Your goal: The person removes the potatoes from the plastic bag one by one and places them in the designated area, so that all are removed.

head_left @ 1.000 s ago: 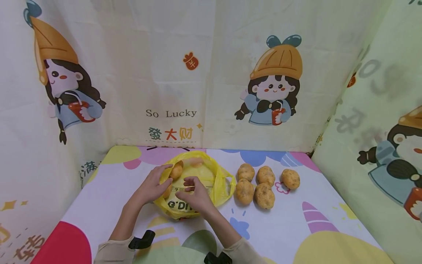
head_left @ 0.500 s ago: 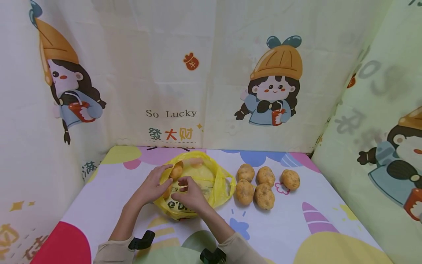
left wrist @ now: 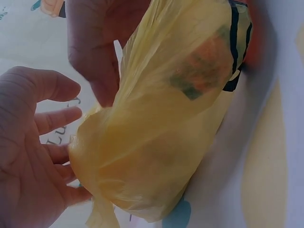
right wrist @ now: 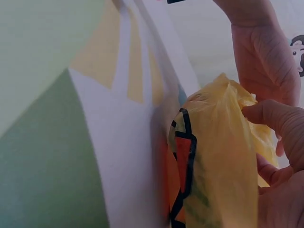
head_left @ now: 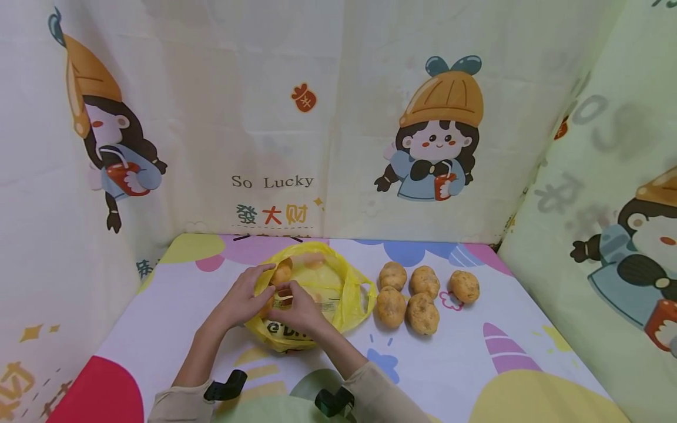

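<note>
A yellow plastic bag (head_left: 351,296) lies on the table with its mouth spread wide. Inside it, at the left, sits a potato (head_left: 282,272), with another potato partly hidden between the hands. My left hand (head_left: 240,299) is at the bag's left rim, its fingers loosely extended; in the left wrist view the fingertips reach the yellow film (left wrist: 147,142). My right hand (head_left: 298,311) is over the bag's mouth, thumb and fingers bent and spaced apart close to the partly hidden potato. In the right wrist view, the right thumb (right wrist: 266,114) overlaps the bag's edge.
Several loose potatoes (head_left: 423,314) lie right of the bag, one potato (head_left: 464,286) standing a little apart. A patterned cloth (head_left: 439,370) covers the table. Printed fabric walls (head_left: 349,147) rise behind and at both sides.
My right hand has moved left across the bag's mouth, toward the potatoes by my left hand. The left hand has stayed at the rim, and the loose potatoes have not moved.
</note>
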Action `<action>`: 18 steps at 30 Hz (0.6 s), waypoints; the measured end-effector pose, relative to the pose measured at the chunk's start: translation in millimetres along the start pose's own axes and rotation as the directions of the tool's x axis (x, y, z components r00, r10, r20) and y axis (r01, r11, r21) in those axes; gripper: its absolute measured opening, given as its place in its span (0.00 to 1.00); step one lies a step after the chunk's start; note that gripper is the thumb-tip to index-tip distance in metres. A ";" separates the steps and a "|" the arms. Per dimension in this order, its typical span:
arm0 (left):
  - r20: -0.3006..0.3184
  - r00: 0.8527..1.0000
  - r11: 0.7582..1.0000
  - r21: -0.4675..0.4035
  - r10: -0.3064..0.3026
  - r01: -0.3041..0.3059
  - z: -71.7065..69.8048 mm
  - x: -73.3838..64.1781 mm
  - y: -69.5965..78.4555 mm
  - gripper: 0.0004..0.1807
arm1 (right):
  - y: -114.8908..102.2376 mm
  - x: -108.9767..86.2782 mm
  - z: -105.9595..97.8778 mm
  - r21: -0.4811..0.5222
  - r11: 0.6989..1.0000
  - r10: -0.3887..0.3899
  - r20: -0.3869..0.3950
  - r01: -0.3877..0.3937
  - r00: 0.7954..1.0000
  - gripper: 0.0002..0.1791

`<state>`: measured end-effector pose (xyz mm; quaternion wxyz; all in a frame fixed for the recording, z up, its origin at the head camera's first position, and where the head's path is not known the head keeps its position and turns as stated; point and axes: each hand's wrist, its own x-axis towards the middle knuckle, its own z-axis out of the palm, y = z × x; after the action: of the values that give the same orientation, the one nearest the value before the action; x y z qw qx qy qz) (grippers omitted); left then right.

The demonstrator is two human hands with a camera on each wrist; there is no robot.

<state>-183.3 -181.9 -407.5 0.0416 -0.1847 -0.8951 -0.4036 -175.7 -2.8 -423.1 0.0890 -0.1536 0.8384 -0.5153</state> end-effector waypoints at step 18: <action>0.010 1.000 1.000 0.003 -0.018 0.018 0.1 0.9 -3.7 0.29 | -0.8 14.2 3.3 0.040 0.997 0.065 0.064 -0.068 0.996 0.31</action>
<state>-185.5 -183.8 -409.9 0.0335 -0.1785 -0.8975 -0.4018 -187.8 -10.9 -423.7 0.1356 -0.1397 0.8289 -0.5244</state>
